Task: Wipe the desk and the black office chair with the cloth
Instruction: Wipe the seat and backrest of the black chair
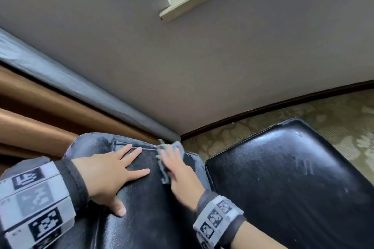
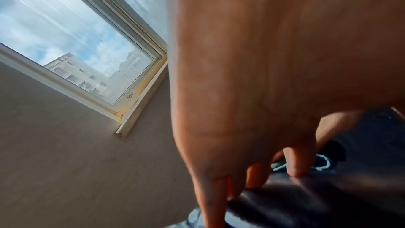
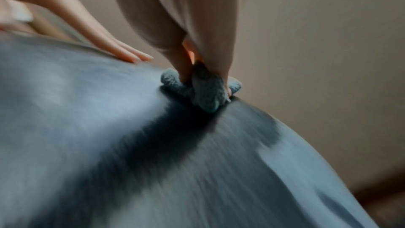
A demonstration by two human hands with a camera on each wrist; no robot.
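Left hand (image 1: 107,176) flat, fingers straight, bracing chair backrest (image 1: 141,208) top. Right hand (image 1: 180,176) beside it, fingers bearing down on bunched cloth (image 1: 172,148) near backrest's upper edge. Cloth: soft, light, likely grips slick leather; hold from above. Long axis runs toward that edge.

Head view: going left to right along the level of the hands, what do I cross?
Left wrist marker band → left hand flat on the chair back → cloth → right hand → chair seat
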